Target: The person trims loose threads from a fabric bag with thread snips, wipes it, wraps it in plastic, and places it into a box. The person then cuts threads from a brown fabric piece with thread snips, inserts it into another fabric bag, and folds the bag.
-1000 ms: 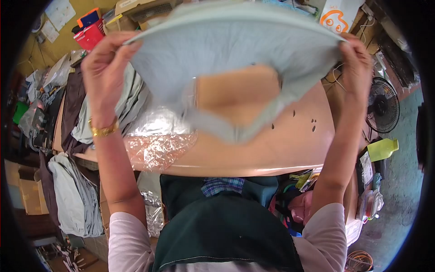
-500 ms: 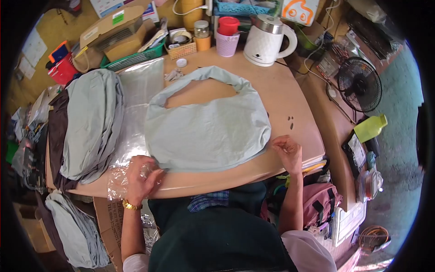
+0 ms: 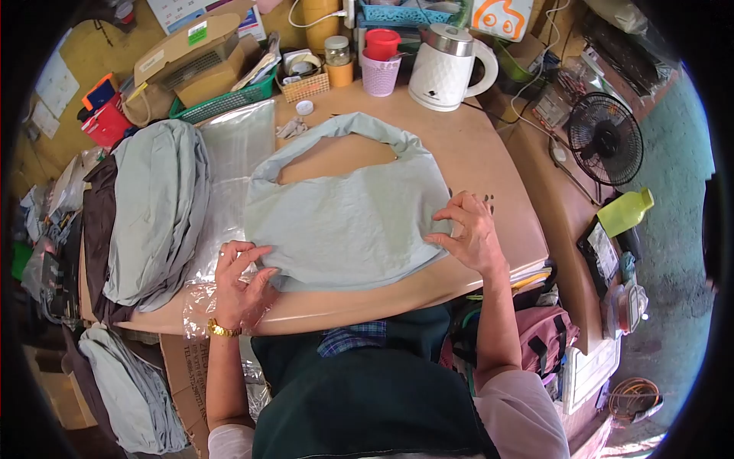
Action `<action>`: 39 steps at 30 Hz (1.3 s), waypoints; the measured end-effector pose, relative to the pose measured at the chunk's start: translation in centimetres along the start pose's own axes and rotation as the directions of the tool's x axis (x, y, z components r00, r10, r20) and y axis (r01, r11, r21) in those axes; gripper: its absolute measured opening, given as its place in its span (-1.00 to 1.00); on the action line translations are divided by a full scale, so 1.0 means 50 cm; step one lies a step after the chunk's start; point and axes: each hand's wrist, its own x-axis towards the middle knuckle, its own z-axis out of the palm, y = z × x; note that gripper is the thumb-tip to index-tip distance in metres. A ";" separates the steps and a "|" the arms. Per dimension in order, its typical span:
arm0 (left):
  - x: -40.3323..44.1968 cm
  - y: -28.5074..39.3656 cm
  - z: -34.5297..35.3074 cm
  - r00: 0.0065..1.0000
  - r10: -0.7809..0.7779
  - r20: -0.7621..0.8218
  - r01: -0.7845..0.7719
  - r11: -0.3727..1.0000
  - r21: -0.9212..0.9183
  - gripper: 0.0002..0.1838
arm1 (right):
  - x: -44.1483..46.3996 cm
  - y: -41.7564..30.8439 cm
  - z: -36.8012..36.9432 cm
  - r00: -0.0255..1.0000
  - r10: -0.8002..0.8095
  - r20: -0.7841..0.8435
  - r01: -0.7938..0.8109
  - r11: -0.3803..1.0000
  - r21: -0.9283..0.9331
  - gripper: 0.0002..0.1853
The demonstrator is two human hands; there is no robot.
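Observation:
A pale grey-green cloth bag [image 3: 344,214] lies flat on the tan table [image 3: 489,153], its strap curved toward the back. At the bag's lower left corner is my left hand [image 3: 243,284], thumb and fingers apart, a gold bracelet on the wrist. My right hand [image 3: 468,232] is over the bag's right edge, its fingers curved and the thumb apart from them, touching the cloth. Clear plastic sheets [image 3: 233,168] lie left of the bag, partly under my left hand.
A pile of grey and dark cloth [image 3: 157,214] lies at the left. Along the back stand a white kettle [image 3: 443,73], a pink cup [image 3: 380,76], jars and a green basket [image 3: 229,103]. A black fan [image 3: 605,139] and a yellow-green bottle [image 3: 625,212] are at the right.
The bag, held up between both hands a second ago, now lies on the table. Since half a second ago, my right hand has moved left and up onto its right edge.

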 end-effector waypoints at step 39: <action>-0.040 0.053 0.045 0.931 -0.095 -0.353 0.066 0.993 -0.094 -0.79 | 0.100 -0.322 0.180 0.904 -0.360 0.230 0.315 0.925 0.211 -0.79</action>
